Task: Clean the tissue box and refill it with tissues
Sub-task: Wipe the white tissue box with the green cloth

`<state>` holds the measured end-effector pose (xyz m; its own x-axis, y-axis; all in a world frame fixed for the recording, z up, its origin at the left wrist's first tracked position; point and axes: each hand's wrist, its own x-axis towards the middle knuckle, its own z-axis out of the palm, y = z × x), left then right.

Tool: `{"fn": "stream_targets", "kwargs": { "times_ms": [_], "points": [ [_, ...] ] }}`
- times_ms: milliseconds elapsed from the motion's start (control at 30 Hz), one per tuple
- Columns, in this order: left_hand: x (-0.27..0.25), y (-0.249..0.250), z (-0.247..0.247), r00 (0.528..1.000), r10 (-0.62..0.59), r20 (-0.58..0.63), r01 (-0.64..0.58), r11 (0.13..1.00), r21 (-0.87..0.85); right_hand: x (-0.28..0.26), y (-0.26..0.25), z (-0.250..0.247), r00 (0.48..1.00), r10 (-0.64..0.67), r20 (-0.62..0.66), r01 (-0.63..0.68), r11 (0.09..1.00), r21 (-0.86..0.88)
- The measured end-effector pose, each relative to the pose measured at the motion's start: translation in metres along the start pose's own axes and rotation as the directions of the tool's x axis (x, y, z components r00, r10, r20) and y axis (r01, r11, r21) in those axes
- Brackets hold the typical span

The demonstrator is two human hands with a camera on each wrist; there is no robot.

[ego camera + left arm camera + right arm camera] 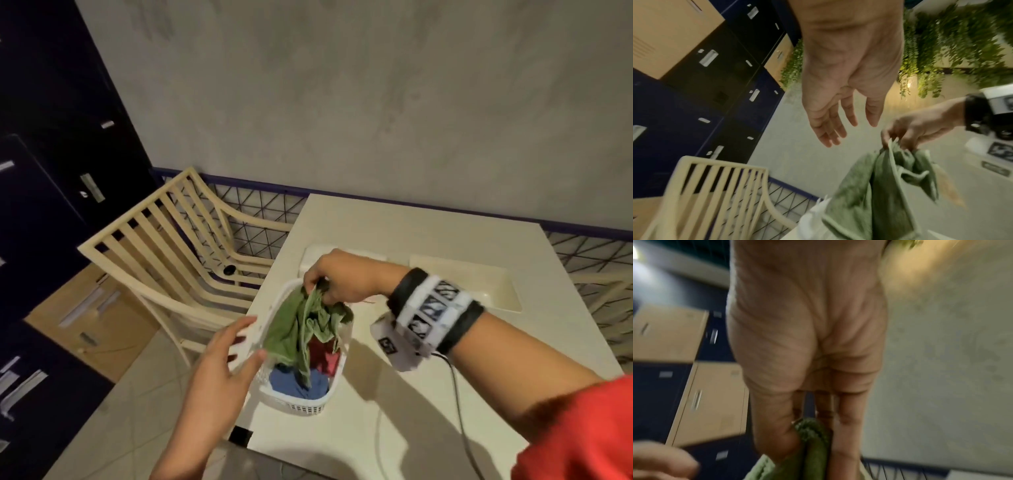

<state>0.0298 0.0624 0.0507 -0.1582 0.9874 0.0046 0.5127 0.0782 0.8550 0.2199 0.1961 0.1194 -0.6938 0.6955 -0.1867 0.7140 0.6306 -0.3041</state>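
Note:
A white plastic basket point(301, 407) stands at the near left corner of the white table point(428, 394). It holds a blue cloth point(294, 383) and a red cloth point(325, 356). My right hand point(329, 277) pinches a green cloth point(298, 329) by its top edge, and the cloth hangs down into the basket; the same pinch shows in the left wrist view point(898, 138) and the right wrist view point(809, 431). My left hand point(226, 356) hovers at the basket's left rim with straight, spread fingers point(830, 131), holding nothing. No tissue box is clearly in view.
A cream slatted chair point(178, 246) stands left of the table, against a wire-grid railing point(260, 219). Two shallow cream trays point(472, 277) lie at the table's far side. A cable point(459, 404) trails from my right wrist. Dark and tan lockers point(61, 205) line the left.

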Motion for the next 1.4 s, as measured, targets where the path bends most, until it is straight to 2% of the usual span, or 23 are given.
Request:
{"fn": "stream_targets", "kwargs": {
  "times_ms": [67, 167, 233, 300, 333, 433, 467, 533, 600, 633, 700, 767, 833, 900, 967, 1033, 1067, 1133, 1200, 1267, 1333, 1367, 1400],
  "points": [
    [0.013, 0.023, 0.007, 0.998, 0.051, 0.029, -0.052, 0.998, 0.039, -0.04, 0.004, -0.02, 0.991, 0.014, -0.136, 0.001, 0.994, 0.112],
    [0.028, 0.06, 0.028, 0.977, 0.205, 0.058, -0.208, 0.976, 0.057, -0.102, 0.014, -0.033, 0.932, 0.109, -0.345, 0.035, 0.922, 0.385],
    [0.033, 0.085, 0.049, 0.956, 0.288, 0.056, -0.291, 0.953, 0.081, -0.138, 0.022, -0.024, 0.858, 0.209, -0.469, 0.074, 0.854, 0.516],
    [0.036, 0.105, 0.077, 0.947, 0.318, 0.049, -0.321, 0.945, 0.065, -0.167, 0.034, -0.002, 0.765, 0.342, -0.546, 0.075, 0.795, 0.603],
    [0.035, 0.114, 0.095, 0.946, 0.318, 0.058, -0.32, 0.947, 0.033, -0.18, 0.042, 0.013, 0.745, 0.409, -0.527, 0.072, 0.736, 0.673],
    [0.031, 0.136, 0.155, 0.928, 0.316, 0.198, -0.318, 0.948, -0.021, -0.205, 0.057, 0.061, 0.804, 0.51, -0.305, 0.093, 0.399, 0.912],
    [0.027, 0.141, 0.174, 0.903, 0.313, 0.293, -0.312, 0.949, -0.051, -0.208, 0.063, 0.078, 0.797, 0.545, -0.259, 0.102, 0.302, 0.948],
    [0.02, 0.147, 0.208, 0.823, 0.298, 0.484, -0.299, 0.951, -0.077, -0.212, 0.077, 0.111, 0.726, 0.659, -0.197, 0.126, 0.153, 0.98],
    [0.022, 0.146, 0.233, 0.758, 0.266, 0.596, -0.307, 0.951, -0.035, -0.218, 0.092, 0.135, 0.614, 0.776, -0.145, 0.119, 0.091, 0.989],
    [0.029, 0.142, 0.241, 0.755, 0.249, 0.607, -0.309, 0.951, -0.007, -0.223, 0.098, 0.145, 0.575, 0.81, -0.118, 0.093, 0.079, 0.993],
    [0.054, 0.135, 0.257, 0.792, 0.204, 0.576, -0.303, 0.949, 0.081, -0.239, 0.109, 0.158, 0.537, 0.842, -0.054, 0.034, 0.042, 0.999],
    [0.088, 0.125, 0.279, 0.829, 0.19, 0.526, -0.347, 0.912, 0.218, -0.257, 0.117, 0.168, 0.492, 0.87, -0.014, 0.01, 0.011, 1.0],
    [0.119, 0.113, 0.299, 0.811, 0.206, 0.548, -0.451, 0.818, 0.358, -0.271, 0.124, 0.174, 0.449, 0.894, 0.017, 0.02, -0.029, 0.999],
    [0.14, 0.104, 0.316, 0.741, 0.187, 0.645, -0.588, 0.644, 0.49, -0.281, 0.13, 0.177, 0.435, 0.9, 0.036, 0.059, -0.068, 0.996],
    [0.149, 0.1, 0.322, 0.702, 0.105, 0.705, -0.653, 0.49, 0.577, -0.289, 0.134, 0.176, 0.448, 0.889, 0.092, 0.194, -0.197, 0.961],
    [0.154, 0.097, 0.325, 0.692, 0.043, 0.72, -0.651, 0.467, 0.598, -0.295, 0.135, 0.168, 0.473, 0.867, 0.154, 0.35, -0.345, 0.871],
    [0.153, 0.097, 0.325, 0.688, 0.031, 0.725, -0.65, 0.471, 0.596, -0.299, 0.134, 0.163, 0.489, 0.858, 0.158, 0.402, -0.382, 0.832],
    [0.15, 0.099, 0.323, 0.68, 0.084, 0.728, -0.658, 0.507, 0.556, -0.304, 0.135, 0.151, 0.507, 0.853, 0.128, 0.421, -0.374, 0.826],
    [0.14, 0.108, 0.316, 0.7, 0.135, 0.701, -0.607, 0.629, 0.485, -0.306, 0.136, 0.138, 0.484, 0.874, 0.047, 0.362, -0.249, 0.898],
    [0.126, 0.118, 0.304, 0.73, 0.146, 0.668, -0.502, 0.777, 0.379, -0.304, 0.137, 0.12, 0.432, 0.897, -0.093, 0.289, -0.04, 0.956],
    [0.11, 0.122, 0.287, 0.727, 0.156, 0.669, -0.377, 0.905, 0.199, -0.293, 0.133, 0.099, 0.405, 0.881, -0.244, 0.201, 0.174, 0.964],
    [0.1, 0.124, 0.278, 0.726, 0.172, 0.666, -0.315, 0.944, 0.1, -0.284, 0.131, 0.091, 0.396, 0.861, -0.32, 0.119, 0.297, 0.947],
    [0.088, 0.126, 0.27, 0.738, 0.194, 0.646, -0.266, 0.964, 0.014, -0.273, 0.129, 0.085, 0.41, 0.826, -0.387, -0.004, 0.426, 0.905]
  ]
}}
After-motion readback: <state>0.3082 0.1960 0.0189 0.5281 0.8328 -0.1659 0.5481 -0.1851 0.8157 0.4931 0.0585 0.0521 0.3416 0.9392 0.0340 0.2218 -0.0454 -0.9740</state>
